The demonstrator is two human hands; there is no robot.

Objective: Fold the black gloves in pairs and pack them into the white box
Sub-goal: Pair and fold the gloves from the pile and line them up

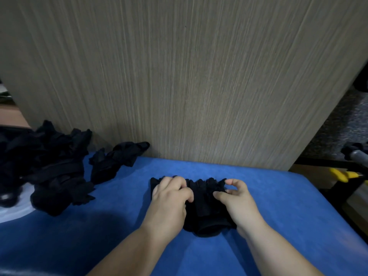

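A pair of black gloves (203, 204) lies on the blue surface (278, 206) in front of me, cuff toward me, fingers toward the wooden panel. My left hand (171, 198) rests on the gloves' left half with curled fingers gripping the fabric. My right hand (235, 198) pinches the right edge between thumb and fingers. A heap of loose black gloves (45, 166) sits at the left, with one more bundle (115, 160) beside it. The white box is not in view.
A tall wood-grain panel (189, 76) stands right behind the blue surface. A white patch (18, 206) shows under the heap at the left edge. Off the right edge are a yellow tool (342, 175) and a grey metal part (358, 155).
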